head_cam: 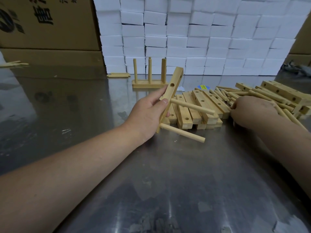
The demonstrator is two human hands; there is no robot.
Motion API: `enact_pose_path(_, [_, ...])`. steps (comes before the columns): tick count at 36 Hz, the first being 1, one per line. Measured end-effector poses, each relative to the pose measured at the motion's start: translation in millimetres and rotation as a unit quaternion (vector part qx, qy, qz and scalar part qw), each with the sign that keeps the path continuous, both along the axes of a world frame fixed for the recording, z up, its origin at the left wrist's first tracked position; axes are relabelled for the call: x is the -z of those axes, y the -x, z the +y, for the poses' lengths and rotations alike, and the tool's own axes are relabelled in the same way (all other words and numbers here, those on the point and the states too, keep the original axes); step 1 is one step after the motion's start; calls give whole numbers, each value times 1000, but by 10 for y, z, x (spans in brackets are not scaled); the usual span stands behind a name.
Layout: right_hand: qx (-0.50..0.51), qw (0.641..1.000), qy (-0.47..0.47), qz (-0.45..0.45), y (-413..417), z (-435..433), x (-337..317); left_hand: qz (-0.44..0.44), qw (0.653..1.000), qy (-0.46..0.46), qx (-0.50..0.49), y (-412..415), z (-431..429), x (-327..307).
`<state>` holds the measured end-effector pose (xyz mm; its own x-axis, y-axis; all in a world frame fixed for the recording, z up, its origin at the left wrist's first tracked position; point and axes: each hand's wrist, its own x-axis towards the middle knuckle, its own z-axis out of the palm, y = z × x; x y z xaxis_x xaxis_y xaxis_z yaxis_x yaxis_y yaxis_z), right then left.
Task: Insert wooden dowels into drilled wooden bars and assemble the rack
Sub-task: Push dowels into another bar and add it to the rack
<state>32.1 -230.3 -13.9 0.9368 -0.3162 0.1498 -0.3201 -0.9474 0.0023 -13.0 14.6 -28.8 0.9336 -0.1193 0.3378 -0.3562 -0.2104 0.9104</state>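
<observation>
Wooden bar (171, 94) gripped by left hand (148, 113); right hand (252, 111) fingers among loose dowels (223, 95).

Bars (202, 105): laid on the table (168, 182), right of centre.
Dowels (223, 94): piled right of the bars.
Rack (148, 84): stood behind the bars.
White boxes (202, 39): stacked behind the rack.

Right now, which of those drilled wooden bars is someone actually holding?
The bar gripped by the left hand, tilted, with two dowels already in it. The other bars lie flat in the pile.
</observation>
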Motion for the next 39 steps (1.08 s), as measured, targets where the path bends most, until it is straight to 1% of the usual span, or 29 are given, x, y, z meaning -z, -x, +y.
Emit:
enact_pose_path(5, [18, 1000, 6, -13, 8, 2, 6, 2, 1000, 0, 3, -5, 4, 1])
enact_pose_path(8, [30, 999, -17, -25, 30, -12, -57, -2, 1000, 1, 4, -8, 8, 7])
enact_pose_path(10, [42, 997, -33, -48, 62, -45, -120, -6, 1000, 0, 4, -11, 13, 9])
enact_pose_path(14, [31, 985, -61, -156, 142, -61, -201, -8, 1000, -8, 5, -10, 14, 10])
enact_pose_path(17, [-42, 957, -114, -262, 212, 49, -232, -6, 1000, -8, -2, -12, 11, -3])
enact_pose_path(19, [-98, 937, -151, -298, 275, 152, -256, -6, 1000, -11, -13, -18, 6, -13])
enact_pose_path(23, [-216, 896, -235, -307, 409, 316, -258, -11, 999, -20, -25, -35, 3, -20])
enact_pose_path(29, [-310, 849, -318, -288, 484, 382, -208, -2, 1000, -1, -5, -32, -1, -19])
enact_pose_path(34, [-370, 823, -336, -270, 498, 423, -165, 0, 1000, 11, 9, -57, 12, 7])
enact_pose_path(39, [-376, 809, -345, -291, 485, 442, -139, 3, 999, 21, 26, -65, 20, 4])
